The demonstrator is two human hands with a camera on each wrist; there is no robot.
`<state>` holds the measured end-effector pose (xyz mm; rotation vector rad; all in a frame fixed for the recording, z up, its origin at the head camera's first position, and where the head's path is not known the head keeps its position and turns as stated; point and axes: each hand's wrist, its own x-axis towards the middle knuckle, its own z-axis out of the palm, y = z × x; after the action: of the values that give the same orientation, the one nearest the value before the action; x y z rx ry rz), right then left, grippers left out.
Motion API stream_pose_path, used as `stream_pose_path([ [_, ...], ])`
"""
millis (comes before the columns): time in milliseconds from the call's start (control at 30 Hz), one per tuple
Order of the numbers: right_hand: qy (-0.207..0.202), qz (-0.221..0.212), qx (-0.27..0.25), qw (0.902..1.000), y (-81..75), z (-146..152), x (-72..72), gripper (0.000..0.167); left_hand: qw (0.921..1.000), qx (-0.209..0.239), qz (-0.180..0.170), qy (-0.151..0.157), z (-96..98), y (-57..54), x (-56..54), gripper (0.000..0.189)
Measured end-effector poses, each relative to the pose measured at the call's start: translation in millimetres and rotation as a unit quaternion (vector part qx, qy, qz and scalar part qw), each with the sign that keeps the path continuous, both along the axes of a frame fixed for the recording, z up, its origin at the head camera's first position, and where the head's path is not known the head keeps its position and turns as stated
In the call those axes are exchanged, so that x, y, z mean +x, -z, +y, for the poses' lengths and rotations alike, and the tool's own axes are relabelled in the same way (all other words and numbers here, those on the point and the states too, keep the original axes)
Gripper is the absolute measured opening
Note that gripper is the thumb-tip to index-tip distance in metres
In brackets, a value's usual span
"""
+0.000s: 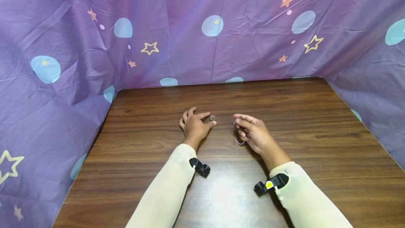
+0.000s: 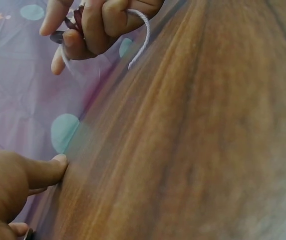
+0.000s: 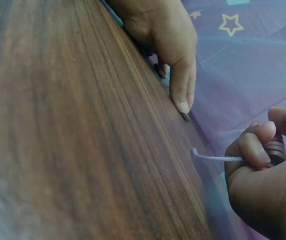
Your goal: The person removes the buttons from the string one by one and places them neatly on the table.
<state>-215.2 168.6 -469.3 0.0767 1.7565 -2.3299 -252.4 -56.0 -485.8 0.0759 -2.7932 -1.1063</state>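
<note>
At the middle of the table, my left hand (image 1: 196, 127) has its thumb and forefinger tips on either side of a small round brown disc (image 1: 212, 118). The right wrist view shows those fingertips right at the disc (image 3: 185, 117), down at the tabletop. Another small dark piece (image 3: 159, 71) shows beneath the left hand there. To the right, my right hand (image 1: 256, 134) is raised, fingers curled round a pale twisted cord (image 3: 212, 157) and a stack of ridged brown discs (image 3: 276, 148). One cord end hangs in a loop below its fingers; a dark disc (image 2: 57, 36) pokes out at the fingertips.
The brown wood-grain table (image 1: 152, 115) stretches around both hands. A purple curtain (image 1: 186, 6) with stars and blue spots hangs along the back and both sides. Each sleeved forearm carries a small black wrist camera (image 1: 200, 167).
</note>
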Motion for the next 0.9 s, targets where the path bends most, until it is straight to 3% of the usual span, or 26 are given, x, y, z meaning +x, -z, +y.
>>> stream_pose_path([
  [333, 0.016, -0.004, -0.013, 0.9998, -1.1, -1, -0.3, 0.018, 0.9968, 0.065, 0.046, 0.004, -4.3, 3.5, 3.9, 0.055],
  [767, -0.008, 0.007, -0.009, 0.9999, -0.5, 1, -0.5, 0.02, 0.988, 0.137, 0.071, 0.007, -8.3, -1.6, 17.0, 0.057],
  [900, -0.017, 0.01, -0.019, 0.9996, -0.6, 2, -0.7, 0.021, 0.9847, 0.146, 0.095, 0.006, -6.0, -2.4, 18.2, 0.056],
])
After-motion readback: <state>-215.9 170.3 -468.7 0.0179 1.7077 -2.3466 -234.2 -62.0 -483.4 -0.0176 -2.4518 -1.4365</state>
